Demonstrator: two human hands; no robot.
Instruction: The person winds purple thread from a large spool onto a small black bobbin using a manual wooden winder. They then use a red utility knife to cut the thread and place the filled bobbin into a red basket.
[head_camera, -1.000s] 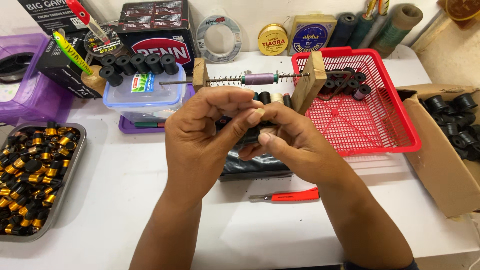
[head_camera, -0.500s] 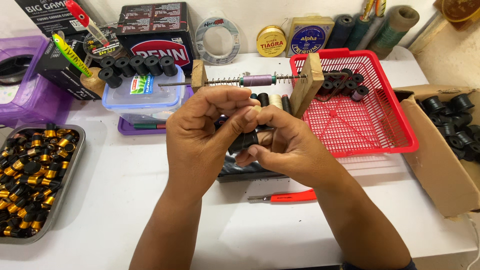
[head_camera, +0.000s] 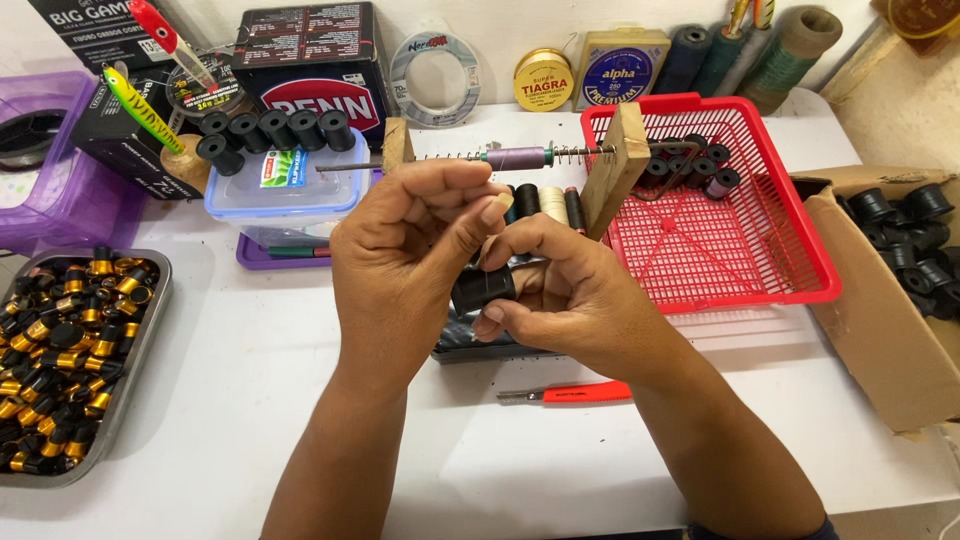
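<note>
The right hand (head_camera: 570, 290) holds a small black spool (head_camera: 484, 288) above the white table (head_camera: 230, 400), near the middle of the scene. Its fingers are curled closed around the spool's right end, thumb beneath. The spool's long axis runs roughly left to right, tilted slightly up toward the right.

The left hand (head_camera: 405, 265) sits just left of the spool and touches it or nearly so; contact is partly hidden. Its fingers are bent inward with thumb and forefinger pinched together above the spool, possibly on a fine thread, though none can be made out. The right hand is the nearer of the 2 to the spool, which lies below and right of the left fingertips.

Beyond the hands stands a wooden jig (head_camera: 620, 165) carrying a sprung rod with a purple bobbin (head_camera: 517, 157). A red basket (head_camera: 770, 250) lies to the right, a metal tray (head_camera: 150, 330) of black and gold parts to the left, and an orange-handled tool (head_camera: 585, 392) near the right forearm.

Against the frame 1 second earlier, the spool is lower and more exposed, and the left fingertips have lifted clear of the right thumb. The surrounding items are unchanged.
</note>
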